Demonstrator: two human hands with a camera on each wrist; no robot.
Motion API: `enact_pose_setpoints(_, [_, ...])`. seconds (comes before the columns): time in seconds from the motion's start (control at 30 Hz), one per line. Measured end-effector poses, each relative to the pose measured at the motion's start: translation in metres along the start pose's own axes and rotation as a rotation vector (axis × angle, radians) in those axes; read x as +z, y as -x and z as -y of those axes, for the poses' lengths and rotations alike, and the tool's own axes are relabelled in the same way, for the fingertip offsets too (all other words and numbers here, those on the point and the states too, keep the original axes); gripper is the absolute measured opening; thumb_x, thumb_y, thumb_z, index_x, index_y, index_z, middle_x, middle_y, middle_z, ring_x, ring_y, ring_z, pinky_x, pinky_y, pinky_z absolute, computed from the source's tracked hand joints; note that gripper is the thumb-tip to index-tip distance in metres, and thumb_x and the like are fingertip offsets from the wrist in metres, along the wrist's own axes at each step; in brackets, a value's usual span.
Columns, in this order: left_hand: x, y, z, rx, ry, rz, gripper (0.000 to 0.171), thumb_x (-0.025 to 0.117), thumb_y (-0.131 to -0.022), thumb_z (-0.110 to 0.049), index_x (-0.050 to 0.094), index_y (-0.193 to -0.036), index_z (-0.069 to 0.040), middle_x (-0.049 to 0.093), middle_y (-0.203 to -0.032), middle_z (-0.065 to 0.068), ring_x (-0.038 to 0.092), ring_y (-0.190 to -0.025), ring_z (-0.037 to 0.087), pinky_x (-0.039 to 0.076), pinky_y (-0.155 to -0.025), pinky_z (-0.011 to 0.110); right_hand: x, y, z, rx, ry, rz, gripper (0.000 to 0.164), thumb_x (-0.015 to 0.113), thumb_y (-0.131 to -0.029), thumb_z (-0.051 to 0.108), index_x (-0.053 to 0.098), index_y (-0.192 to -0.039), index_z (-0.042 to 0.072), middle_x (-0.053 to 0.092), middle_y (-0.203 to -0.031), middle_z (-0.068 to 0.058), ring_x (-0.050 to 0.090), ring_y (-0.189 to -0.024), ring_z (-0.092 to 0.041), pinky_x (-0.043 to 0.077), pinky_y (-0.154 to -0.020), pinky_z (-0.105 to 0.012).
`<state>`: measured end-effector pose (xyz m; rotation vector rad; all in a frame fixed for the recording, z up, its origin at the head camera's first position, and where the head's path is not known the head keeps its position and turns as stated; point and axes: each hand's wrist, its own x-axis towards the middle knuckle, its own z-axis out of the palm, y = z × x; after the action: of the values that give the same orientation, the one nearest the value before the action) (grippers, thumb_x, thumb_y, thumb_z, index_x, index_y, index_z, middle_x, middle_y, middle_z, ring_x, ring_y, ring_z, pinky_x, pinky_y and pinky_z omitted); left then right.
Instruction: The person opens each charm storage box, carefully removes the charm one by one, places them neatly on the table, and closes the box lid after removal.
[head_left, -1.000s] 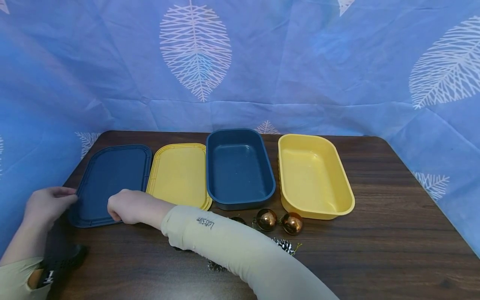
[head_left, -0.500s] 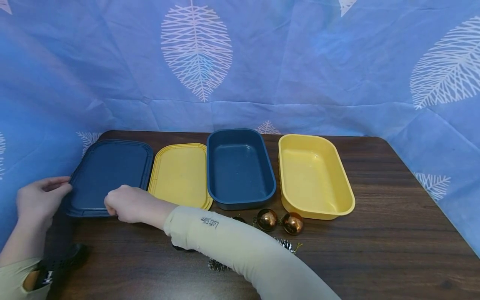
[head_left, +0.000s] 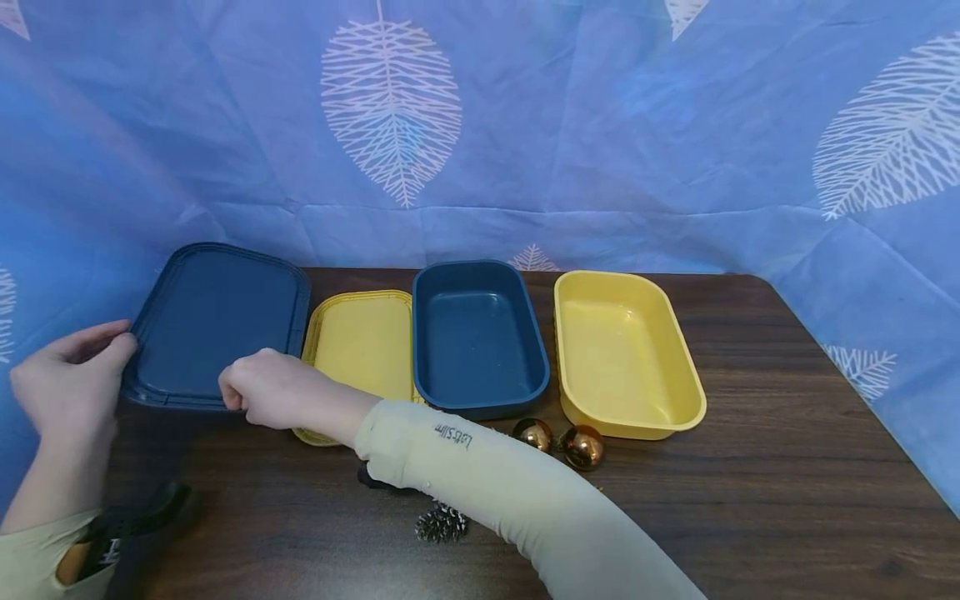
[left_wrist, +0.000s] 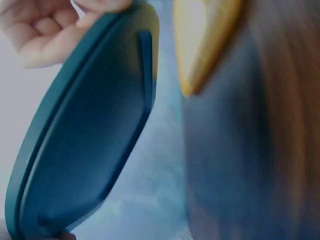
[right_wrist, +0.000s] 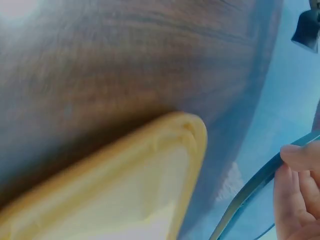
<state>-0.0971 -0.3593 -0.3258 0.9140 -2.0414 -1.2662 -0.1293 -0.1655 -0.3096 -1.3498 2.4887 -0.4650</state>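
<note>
Both hands hold a dark blue rectangular lid [head_left: 217, 325], raised and tilted over the far left of the table. My left hand [head_left: 71, 383] pinches its left edge between thumb and fingers. Its near right corner is gripped by my right hand [head_left: 281, 390], whose fingers are curled, with the fingertips hidden from the head view. In the left wrist view the underside of the blue lid [left_wrist: 90, 125] faces the camera, showing a raised inner rim. A yellow lid [head_left: 367, 342] lies flat beneath and beside the right forearm, partly covered by it.
A blue container [head_left: 480, 367] stands right of the yellow lid, with a yellow container [head_left: 630, 367] farther right. In front lie two copper-coloured baubles [head_left: 583, 447] and a pine cone [head_left: 442, 523]. A blue leaf-patterned cloth [head_left: 525, 125] hangs behind the table [head_left: 787, 467].
The blue lid has risen from the table and tilted, moving back and slightly left. The left hand has moved up and left with it, while the right hand has lifted a little.
</note>
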Motion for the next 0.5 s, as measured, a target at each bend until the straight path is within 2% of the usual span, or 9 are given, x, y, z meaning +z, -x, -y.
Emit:
enact_pose_setpoints(0.1, [0.003, 0.007, -0.012, 0.030, 0.125, -0.011, 0.028, 0.061, -0.091, -0.016, 0.070, -0.118, -0.013, 0.055, -0.090, -0.019, 0.049, -0.081, -0.004, 0.039, -0.067, 0.013, -0.012, 0.010, -0.004, -0.022, 0.008, -0.015, 0.022, 0.054, -0.091, -0.006, 0.061, -0.087, 0.014, 0.046, -0.081, 0.007, 0.036, -0.069, -0.005, 0.027, -0.055, -0.014])
enact_pose_setpoints(0.2, [0.005, 0.015, -0.024, 0.052, 0.233, 0.021, 0.027, 0.062, -0.091, -0.014, 0.070, -0.117, -0.011, 0.056, -0.097, -0.012, 0.052, -0.083, 0.000, 0.041, -0.065, 0.011, -0.025, 0.024, -0.009, -0.039, 0.012, -0.027, 0.022, 0.054, -0.089, -0.007, 0.057, -0.083, 0.014, 0.045, -0.080, 0.006, 0.036, -0.068, -0.006, 0.026, -0.055, -0.015])
enact_pose_setpoints(0.4, [0.010, 0.032, -0.045, 0.002, 0.577, 0.189, 0.027, 0.065, -0.090, -0.007, 0.069, -0.116, -0.004, 0.052, -0.117, -0.001, 0.051, -0.104, 0.010, 0.048, -0.065, 0.013, -0.044, 0.055, -0.018, -0.073, 0.035, -0.058, 0.024, 0.052, -0.085, -0.011, 0.058, -0.083, 0.013, 0.048, -0.079, 0.006, 0.038, -0.071, -0.006, 0.027, -0.056, -0.015])
enact_pose_setpoints(0.5, [0.011, 0.041, -0.053, -0.020, 0.678, 0.276, 0.027, 0.067, -0.088, -0.007, 0.070, -0.115, -0.003, 0.051, -0.120, 0.000, 0.052, -0.101, 0.011, 0.049, -0.061, 0.015, -0.049, 0.069, -0.021, -0.086, 0.037, -0.074, 0.024, 0.053, -0.083, -0.011, 0.059, -0.084, 0.013, 0.049, -0.080, 0.006, 0.040, -0.073, -0.006, 0.030, -0.058, -0.014])
